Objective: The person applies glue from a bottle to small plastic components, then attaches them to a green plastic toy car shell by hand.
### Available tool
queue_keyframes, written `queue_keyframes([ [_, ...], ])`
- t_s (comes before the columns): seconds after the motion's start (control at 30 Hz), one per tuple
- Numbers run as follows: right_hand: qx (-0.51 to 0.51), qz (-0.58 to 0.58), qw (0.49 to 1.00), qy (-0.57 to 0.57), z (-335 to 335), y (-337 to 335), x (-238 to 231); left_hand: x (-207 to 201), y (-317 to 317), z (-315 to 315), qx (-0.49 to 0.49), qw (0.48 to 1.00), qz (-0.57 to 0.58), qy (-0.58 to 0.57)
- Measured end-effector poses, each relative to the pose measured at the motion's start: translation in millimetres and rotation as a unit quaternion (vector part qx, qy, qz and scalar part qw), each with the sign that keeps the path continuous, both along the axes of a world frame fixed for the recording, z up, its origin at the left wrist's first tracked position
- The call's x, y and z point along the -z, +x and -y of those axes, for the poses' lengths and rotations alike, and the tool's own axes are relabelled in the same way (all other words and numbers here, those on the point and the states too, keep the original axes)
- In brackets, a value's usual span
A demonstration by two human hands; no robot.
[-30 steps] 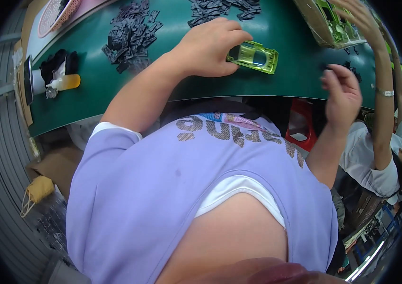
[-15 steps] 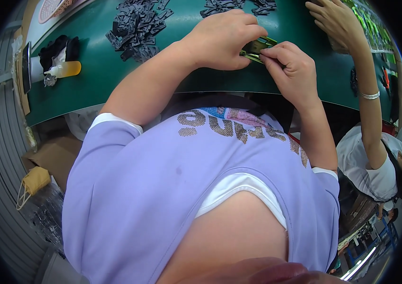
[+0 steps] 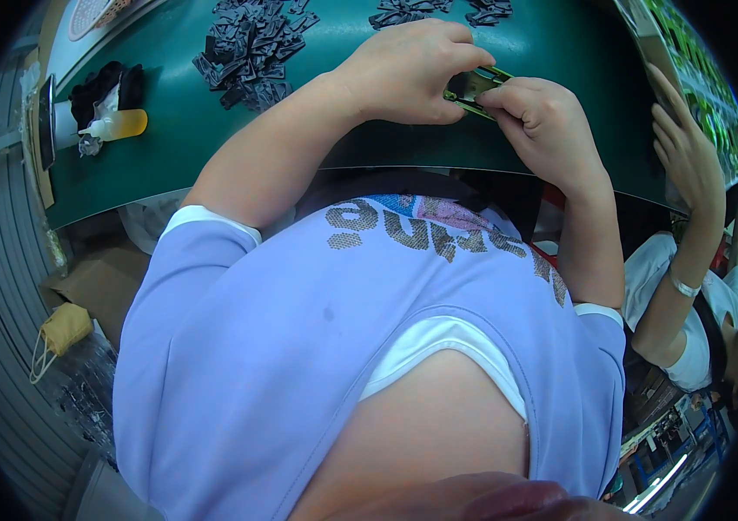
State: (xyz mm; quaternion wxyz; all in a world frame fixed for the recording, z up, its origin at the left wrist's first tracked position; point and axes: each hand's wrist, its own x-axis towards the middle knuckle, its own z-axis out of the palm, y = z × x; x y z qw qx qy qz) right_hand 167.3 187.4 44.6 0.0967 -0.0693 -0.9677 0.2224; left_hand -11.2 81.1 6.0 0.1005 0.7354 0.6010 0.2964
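Above the green table, my left hand is closed on one end of a small green, shiny, frame-like part with a darker middle. Thumb and fingers grip it from the left. My right hand pinches the part's right end, thumb and forefinger pressed together on its near edge. Whether a smaller piece sits between those right fingertips is hidden. Beyond my left forearm lies a heap of small dark grey clip-like pieces.
Smaller groups of dark pieces lie at the far edge. On the left are a bottle of yellow liquid, a black cloth and a pink basket. At right, a co-worker's hand is beside a rack of green parts.
My right hand has shifted slightly right and turned a little at the green part; my left stays almost still. The co-worker's hand has moved right and nearer, away from over the table.
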Motion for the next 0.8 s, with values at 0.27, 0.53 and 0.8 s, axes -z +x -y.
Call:
queue_keyframes([
  [0.27, -0.006, 0.003, 1.000, -0.008, 1, -1, 3, -5, 9, 1, -0.032, 0.995, 0.089, 0.012],
  [0.53, 0.018, -0.025, 0.999, -0.027, 7, 3, 6, -1, 8, 2, 0.002, 0.998, 0.013, 0.060],
  [0.8, 0.017, -0.075, 0.997, 0.009, 10, 2, 19, -3, 8, 4, 0.008, 0.998, 0.051, 0.041],
])
